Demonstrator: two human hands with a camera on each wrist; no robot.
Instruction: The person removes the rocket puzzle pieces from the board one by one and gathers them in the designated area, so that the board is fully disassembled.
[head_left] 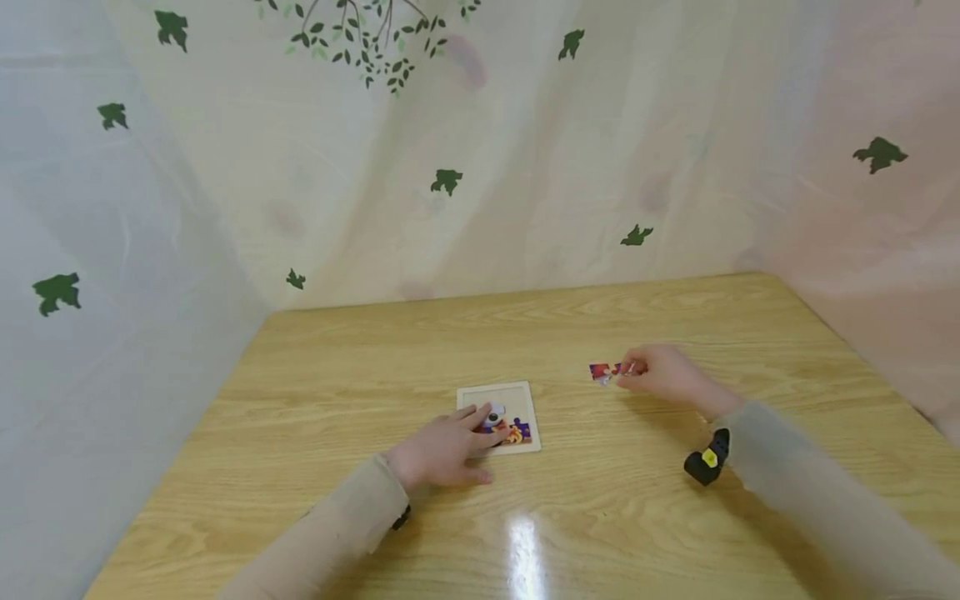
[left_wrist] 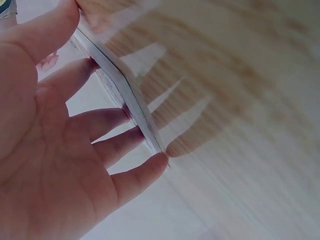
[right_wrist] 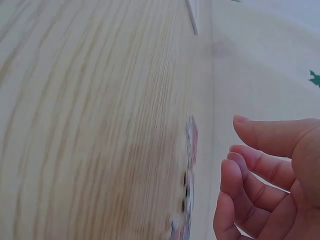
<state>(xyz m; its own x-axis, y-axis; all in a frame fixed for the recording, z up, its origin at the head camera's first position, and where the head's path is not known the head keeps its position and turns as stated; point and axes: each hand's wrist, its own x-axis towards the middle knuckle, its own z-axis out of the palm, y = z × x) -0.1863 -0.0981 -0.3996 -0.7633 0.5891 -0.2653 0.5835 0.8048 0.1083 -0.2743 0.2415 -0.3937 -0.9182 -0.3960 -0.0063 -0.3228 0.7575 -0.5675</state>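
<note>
A small square jigsaw tray (head_left: 535, 425) with a pale rim lies on the table. Interlocked puzzle pieces (head_left: 519, 431) with a colourful picture fill part of its lower area. Spread over the tray is my left hand (head_left: 446, 448), its fingers touching it; the left wrist view shows the fingertips along the tray's edge (left_wrist: 131, 100). Right of the tray, my right hand (head_left: 667, 375) is at some loose red and purple puzzle pieces (head_left: 600, 372), partly hiding them. In the right wrist view, its fingers bend loosely, with nothing visible between thumb and fingers, beside the flat pieces (right_wrist: 194, 145).
The wooden table (head_left: 360, 358) extends around the tray and pieces. Behind it hangs a pale curtain (head_left: 510, 233) with green leaf and bird shapes. A black wrist camera (head_left: 705, 465) sits at the right cuff; light glares on the near tabletop.
</note>
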